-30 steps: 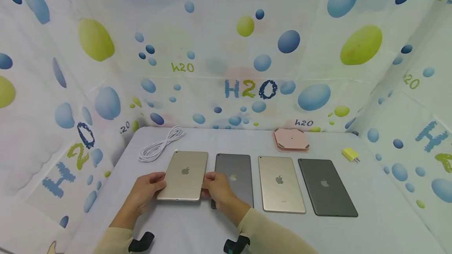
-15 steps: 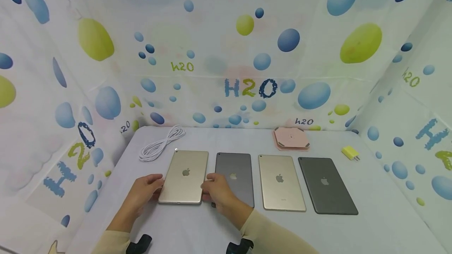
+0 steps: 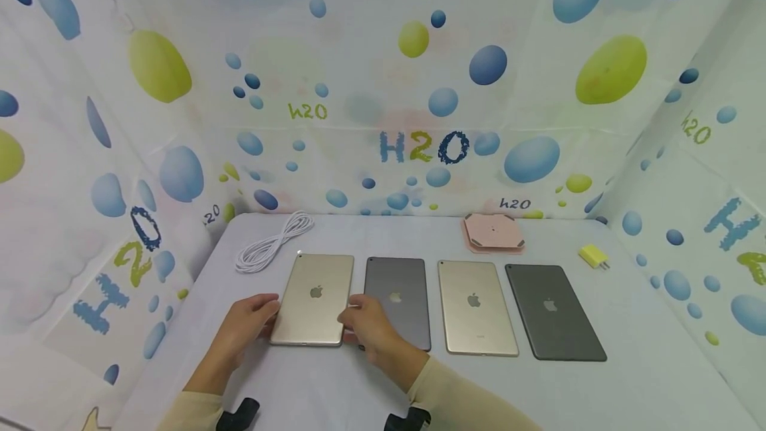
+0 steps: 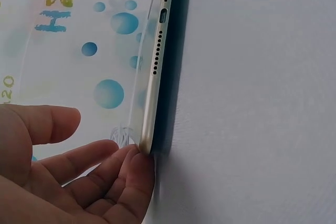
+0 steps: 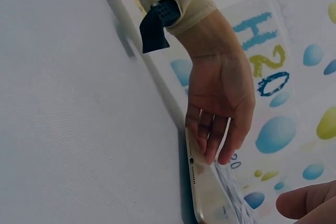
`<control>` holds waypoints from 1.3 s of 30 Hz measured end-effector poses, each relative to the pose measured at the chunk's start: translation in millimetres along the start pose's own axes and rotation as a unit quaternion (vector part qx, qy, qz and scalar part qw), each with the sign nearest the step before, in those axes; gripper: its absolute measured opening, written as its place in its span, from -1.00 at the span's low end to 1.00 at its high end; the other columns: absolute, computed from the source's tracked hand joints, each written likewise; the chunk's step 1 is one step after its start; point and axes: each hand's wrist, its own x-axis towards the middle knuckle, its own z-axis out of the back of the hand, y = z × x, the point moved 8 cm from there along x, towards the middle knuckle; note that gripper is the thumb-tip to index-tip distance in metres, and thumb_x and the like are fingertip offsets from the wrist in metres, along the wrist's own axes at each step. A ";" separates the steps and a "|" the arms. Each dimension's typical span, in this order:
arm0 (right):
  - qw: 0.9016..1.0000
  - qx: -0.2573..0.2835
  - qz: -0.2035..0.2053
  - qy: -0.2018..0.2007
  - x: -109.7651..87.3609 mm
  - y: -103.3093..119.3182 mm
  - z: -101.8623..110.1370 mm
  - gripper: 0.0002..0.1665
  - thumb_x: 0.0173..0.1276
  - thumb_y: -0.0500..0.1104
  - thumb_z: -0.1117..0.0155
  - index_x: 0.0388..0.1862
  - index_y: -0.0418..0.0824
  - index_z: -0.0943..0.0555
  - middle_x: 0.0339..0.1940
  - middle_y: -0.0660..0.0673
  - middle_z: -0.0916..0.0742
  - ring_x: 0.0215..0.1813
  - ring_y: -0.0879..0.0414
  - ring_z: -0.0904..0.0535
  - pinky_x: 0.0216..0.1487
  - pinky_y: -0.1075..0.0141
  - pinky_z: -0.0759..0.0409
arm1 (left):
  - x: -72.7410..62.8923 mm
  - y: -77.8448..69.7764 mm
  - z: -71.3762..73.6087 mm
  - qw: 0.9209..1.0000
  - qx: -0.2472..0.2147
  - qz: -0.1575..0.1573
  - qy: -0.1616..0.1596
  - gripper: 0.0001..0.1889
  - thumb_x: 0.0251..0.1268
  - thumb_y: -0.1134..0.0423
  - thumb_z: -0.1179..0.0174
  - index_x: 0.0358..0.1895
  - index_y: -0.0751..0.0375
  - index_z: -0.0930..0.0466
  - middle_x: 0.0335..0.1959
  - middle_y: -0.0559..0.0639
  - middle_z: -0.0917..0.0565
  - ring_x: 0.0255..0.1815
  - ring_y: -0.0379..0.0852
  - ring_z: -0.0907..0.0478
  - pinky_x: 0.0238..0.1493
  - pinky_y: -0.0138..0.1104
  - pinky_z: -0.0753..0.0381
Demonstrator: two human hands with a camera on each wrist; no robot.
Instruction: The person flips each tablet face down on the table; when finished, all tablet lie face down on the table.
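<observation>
A gold tablet [image 3: 314, 299] lies face down on the white table at the left end of a row of tablets, its apple logo upward. My left hand [image 3: 244, 326] is at its left edge; in the left wrist view, the fingertips [image 4: 140, 169] touch the tablet's corner and the thumb is raised off it. My right hand [image 3: 372, 328] is at the opposite edge, partly over the grey tablet [image 3: 402, 288]. In the right wrist view the right thumb [image 5: 304, 201] stands apart from the gold tablet; the other right fingers are out of that view.
Farther right lie another gold tablet [image 3: 477, 314] and a dark grey tablet [image 3: 556, 318]. Behind the row are a coiled white cable [image 3: 272, 248], a pink octagonal thing [image 3: 493, 231] and a yellow plug adapter [image 3: 594, 256]. A bubble-printed curtain [image 3: 359, 85] surrounds the table.
The gold tablet, held slightly raised between both hands a second ago, has come down flat onto the table. My left thumb has come off its face. The other tablets have stayed put.
</observation>
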 end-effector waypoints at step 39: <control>0.999 0.002 -0.003 0.040 -7.7 0.5 -6.3 -0.22 0.32 -0.19 -0.24 0.47 -0.46 -0.28 0.35 -0.37 -0.52 0.30 -0.26 -0.54 0.06 -0.04 -0.68 | -4.9 2.1 -0.6 1.000 0.020 -0.002 -0.005 -0.51 0.57 0.17 0.02 0.37 0.45 -0.42 0.32 0.47 -0.50 0.23 0.28 -0.58 0.08 -0.07 -0.71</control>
